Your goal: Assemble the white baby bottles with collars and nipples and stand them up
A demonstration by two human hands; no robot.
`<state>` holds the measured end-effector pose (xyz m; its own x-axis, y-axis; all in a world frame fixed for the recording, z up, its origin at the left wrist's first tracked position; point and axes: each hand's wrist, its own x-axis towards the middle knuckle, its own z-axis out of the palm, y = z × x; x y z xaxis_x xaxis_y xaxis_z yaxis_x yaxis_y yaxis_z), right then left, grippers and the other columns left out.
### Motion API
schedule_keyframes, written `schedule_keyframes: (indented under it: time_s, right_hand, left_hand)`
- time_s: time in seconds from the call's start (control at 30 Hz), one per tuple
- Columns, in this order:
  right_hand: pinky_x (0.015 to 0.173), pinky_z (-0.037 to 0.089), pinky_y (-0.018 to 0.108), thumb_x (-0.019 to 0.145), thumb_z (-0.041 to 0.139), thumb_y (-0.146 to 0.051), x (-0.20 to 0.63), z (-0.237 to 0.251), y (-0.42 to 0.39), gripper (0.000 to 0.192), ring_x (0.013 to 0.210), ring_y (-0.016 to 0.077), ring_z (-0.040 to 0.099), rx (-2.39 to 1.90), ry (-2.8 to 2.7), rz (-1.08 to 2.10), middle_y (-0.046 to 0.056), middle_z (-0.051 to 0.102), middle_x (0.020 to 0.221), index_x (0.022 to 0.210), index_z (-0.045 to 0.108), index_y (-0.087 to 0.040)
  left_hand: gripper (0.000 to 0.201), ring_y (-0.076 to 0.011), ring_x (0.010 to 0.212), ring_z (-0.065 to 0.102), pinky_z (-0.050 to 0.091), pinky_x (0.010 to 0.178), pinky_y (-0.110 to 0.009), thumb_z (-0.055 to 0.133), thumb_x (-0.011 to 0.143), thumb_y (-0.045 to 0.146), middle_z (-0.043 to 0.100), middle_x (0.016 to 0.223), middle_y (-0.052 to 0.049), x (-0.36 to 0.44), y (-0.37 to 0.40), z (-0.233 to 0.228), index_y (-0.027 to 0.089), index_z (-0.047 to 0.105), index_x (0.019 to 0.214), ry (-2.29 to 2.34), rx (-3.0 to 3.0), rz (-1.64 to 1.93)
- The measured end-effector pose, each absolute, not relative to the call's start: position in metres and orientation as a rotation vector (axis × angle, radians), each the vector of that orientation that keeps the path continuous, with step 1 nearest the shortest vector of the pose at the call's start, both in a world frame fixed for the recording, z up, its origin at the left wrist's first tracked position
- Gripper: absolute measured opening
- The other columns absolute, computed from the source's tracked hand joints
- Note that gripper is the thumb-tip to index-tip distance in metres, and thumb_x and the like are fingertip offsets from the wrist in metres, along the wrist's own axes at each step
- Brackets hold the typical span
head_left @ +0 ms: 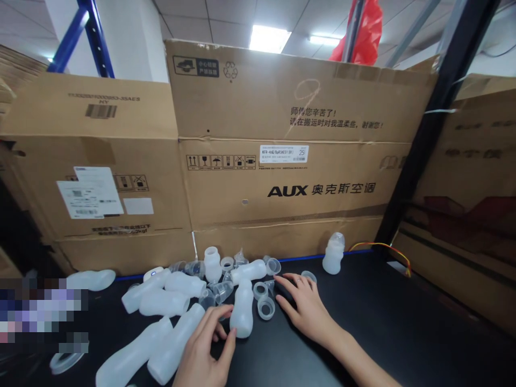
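A black table [403, 322] carried a heap of translucent white bottles [169, 301], loose rings [266, 307] and clear caps [221, 290]; one bottle [334, 253] stood apart, near the cardboard boxes [282, 188].

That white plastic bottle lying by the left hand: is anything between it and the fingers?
Nothing visible. The left hand has its fingers right at the translucent white plastic bottle on the black table. The right hand rests apart, beside small clear plastic rings.
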<state>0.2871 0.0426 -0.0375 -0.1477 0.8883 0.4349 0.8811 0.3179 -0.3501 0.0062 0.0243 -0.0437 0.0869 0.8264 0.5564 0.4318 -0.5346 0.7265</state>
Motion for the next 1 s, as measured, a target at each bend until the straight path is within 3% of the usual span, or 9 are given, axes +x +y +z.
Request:
schedule_keyframes:
  time_s: [0.1,0.3,0.5,0.77,1.0]
  right_hand:
    - [0.110,0.040,0.056,0.102,0.058,-0.037,0.284,-0.032,0.039,0.034,0.128,0.0307,0.057,-1.514,-2.018,0.096,0.009,0.065,0.132,0.135,0.061,-0.036]
    - [0.109,0.040,0.057,0.101,0.059,-0.036,0.266,-0.026,0.033,0.012,0.126,0.0313,0.055,-1.468,-1.922,0.121,0.009,0.062,0.128,0.109,0.063,-0.029]
    - [0.097,0.048,0.049,0.105,0.050,-0.031,0.263,-0.024,0.033,0.009,0.102,0.0264,0.063,-1.364,-1.920,0.193,0.007,0.068,0.108,0.101,0.055,-0.025]
    - [0.100,0.051,0.042,0.106,0.051,-0.033,0.258,-0.017,0.024,0.009,0.113,0.0251,0.064,-1.180,-1.912,0.298,0.009,0.065,0.125,0.102,0.056,-0.026]
    - [0.103,0.051,0.042,0.102,0.058,-0.028,0.252,-0.013,0.016,0.005,0.116,0.0251,0.063,-1.209,-2.084,0.364,0.008,0.062,0.131,0.102,0.062,-0.026]
  left_hand:
    - [0.034,-0.0168,0.065,0.063,0.055,0.064,-0.030,0.059,0.098,0.055,0.069,0.092,-0.002,0.006,0.022,-0.041,0.027,0.071,0.111,1.267,2.021,1.401]
    - [0.023,-0.0176,0.075,0.067,0.058,0.071,-0.030,0.061,0.099,0.042,0.068,0.096,-0.003,0.000,0.021,-0.036,0.026,0.068,0.114,1.216,2.100,1.266]
    - [0.016,-0.0184,0.082,0.069,0.059,0.076,-0.030,0.058,0.100,0.033,0.066,0.098,-0.003,-0.003,0.018,-0.029,0.026,0.066,0.113,1.226,2.202,1.114]
    - [0.021,-0.0196,0.087,0.070,0.061,0.078,-0.031,0.059,0.099,0.028,0.068,0.105,-0.005,-0.003,0.017,-0.026,0.027,0.066,0.119,1.246,2.254,1.121]
    - [0.036,-0.0276,0.121,0.067,0.060,0.099,-0.041,0.062,0.095,0.025,0.062,0.136,-0.009,-0.005,0.013,-0.022,0.033,0.068,0.129,1.248,2.453,1.132]
